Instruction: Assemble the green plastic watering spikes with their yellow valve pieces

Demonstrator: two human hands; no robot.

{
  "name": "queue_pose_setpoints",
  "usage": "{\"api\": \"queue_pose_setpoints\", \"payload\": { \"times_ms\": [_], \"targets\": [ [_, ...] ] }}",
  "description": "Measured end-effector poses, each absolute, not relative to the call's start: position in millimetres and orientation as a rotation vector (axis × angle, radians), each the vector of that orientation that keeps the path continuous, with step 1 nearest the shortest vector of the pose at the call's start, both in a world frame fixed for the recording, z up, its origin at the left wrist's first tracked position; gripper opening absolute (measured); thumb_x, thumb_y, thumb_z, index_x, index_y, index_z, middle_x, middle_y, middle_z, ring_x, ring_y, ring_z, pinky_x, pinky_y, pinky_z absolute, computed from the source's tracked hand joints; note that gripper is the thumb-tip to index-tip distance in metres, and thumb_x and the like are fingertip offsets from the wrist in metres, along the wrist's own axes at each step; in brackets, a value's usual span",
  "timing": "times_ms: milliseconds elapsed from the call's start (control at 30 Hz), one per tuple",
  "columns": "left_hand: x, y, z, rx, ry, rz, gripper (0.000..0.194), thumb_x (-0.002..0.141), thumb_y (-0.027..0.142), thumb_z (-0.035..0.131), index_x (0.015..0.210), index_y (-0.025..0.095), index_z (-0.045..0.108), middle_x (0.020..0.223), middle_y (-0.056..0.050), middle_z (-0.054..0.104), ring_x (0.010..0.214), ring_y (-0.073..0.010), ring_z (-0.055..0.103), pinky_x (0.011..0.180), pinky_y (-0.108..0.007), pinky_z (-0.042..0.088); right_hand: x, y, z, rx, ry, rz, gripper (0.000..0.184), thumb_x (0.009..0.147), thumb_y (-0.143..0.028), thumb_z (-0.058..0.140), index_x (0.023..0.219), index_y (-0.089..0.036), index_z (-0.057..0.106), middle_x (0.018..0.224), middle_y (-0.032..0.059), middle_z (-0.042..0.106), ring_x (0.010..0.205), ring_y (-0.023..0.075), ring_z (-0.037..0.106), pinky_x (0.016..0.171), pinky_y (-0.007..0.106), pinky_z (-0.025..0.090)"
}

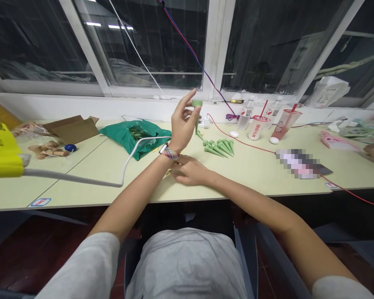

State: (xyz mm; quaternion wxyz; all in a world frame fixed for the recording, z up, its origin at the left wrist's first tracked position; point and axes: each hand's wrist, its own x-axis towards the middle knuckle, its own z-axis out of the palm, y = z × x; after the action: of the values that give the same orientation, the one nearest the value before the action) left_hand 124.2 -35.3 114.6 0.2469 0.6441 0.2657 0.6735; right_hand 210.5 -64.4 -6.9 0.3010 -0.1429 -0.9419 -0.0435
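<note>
My left hand [183,124] is raised over the table, thumb and fingers closed on a green plastic spike [197,102]. Its wide cap is at the top and its narrow part points down. My right hand [191,170] rests low on the table behind my left wrist, fingers bent together and partly hidden. A small yellow piece [168,172] lies at its fingertips; whether it is gripped is unclear. Several more green spikes [220,147] lie in a row on the table just beyond my hands. More yellow bits show beside the green plastic bag [115,132].
A grey cable [81,178] crosses the left side in front of the bag. Left stand an open cardboard box [71,131] and wooden toys [50,148]. Right are bottles [245,114], drink cups [284,124], a red cable [252,144] and a blurred-out flat object [299,163].
</note>
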Motion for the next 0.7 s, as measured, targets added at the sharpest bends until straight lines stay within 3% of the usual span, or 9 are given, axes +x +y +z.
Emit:
{"api": "queue_pose_setpoints", "payload": {
  "times_ms": [67, 133, 400, 567, 700],
  "targets": [
    [131, -19, 128, 1.833, 0.682, 1.914, 0.048, 0.103, 0.05, 0.061, 0.148, 0.034, 0.06, 0.147, -0.004, 0.06, 0.098, -0.0162, 0.071, 0.081, -0.028, 0.06, 204, -68, -6, -0.375, -2.531, -0.099, 0.021, 0.103, -0.03, 0.058, 0.117, -0.022, 0.072, 0.12, 0.0127, 0.068, 0.113, 0.0288, 0.06, 0.102, 0.043, 0.05],
    [130, 1, 137, 1.846, 0.59, 2.02, 0.046, 0.097, 0.051, 0.07, 0.141, 0.036, 0.066, 0.144, -0.006, 0.063, 0.098, -0.0166, 0.071, 0.078, -0.025, 0.059, 201, -69, -6, -0.384, -2.568, -0.125, 0.021, 0.105, -0.029, 0.055, 0.111, -0.02, 0.073, 0.112, 0.0124, 0.068, 0.105, 0.0275, 0.06, 0.098, 0.042, 0.05],
    [43, 33, 118, 1.591, 0.802, 2.108, 0.043, 0.088, 0.055, 0.079, 0.122, 0.029, 0.075, 0.115, -0.006, 0.075, 0.073, -0.0141, 0.069, 0.063, -0.025, 0.057, 226, -55, -1, -0.432, -2.481, -0.11, 0.017, 0.103, -0.02, 0.051, 0.098, -0.019, 0.067, 0.096, 0.0095, 0.066, 0.091, 0.0241, 0.057, 0.085, 0.037, 0.047],
    [7, 32, 88, 1.528, 0.951, 2.029, 0.047, 0.085, 0.057, 0.081, 0.12, 0.026, 0.075, 0.099, -0.005, 0.074, 0.066, -0.014, 0.068, 0.059, -0.027, 0.055, 237, -35, 7, -0.63, -2.11, 0.301, 0.024, 0.092, -0.016, 0.055, 0.11, -0.02, 0.071, 0.096, 0.0055, 0.068, 0.083, 0.0191, 0.061, 0.08, 0.033, 0.047],
    [5, 37, 66, 1.493, 1.032, 1.997, 0.048, 0.084, 0.057, 0.08, 0.118, 0.023, 0.075, 0.097, -0.005, 0.073, 0.067, -0.014, 0.067, 0.061, -0.027, 0.057, 240, -8, 7, -0.737, -1.73, 0.702, 0.011, 0.084, -0.027, 0.066, 0.092, -0.022, 0.073, 0.085, 0.0016, 0.07, 0.076, 0.0165, 0.062, 0.074, 0.031, 0.05]
  ]
}}
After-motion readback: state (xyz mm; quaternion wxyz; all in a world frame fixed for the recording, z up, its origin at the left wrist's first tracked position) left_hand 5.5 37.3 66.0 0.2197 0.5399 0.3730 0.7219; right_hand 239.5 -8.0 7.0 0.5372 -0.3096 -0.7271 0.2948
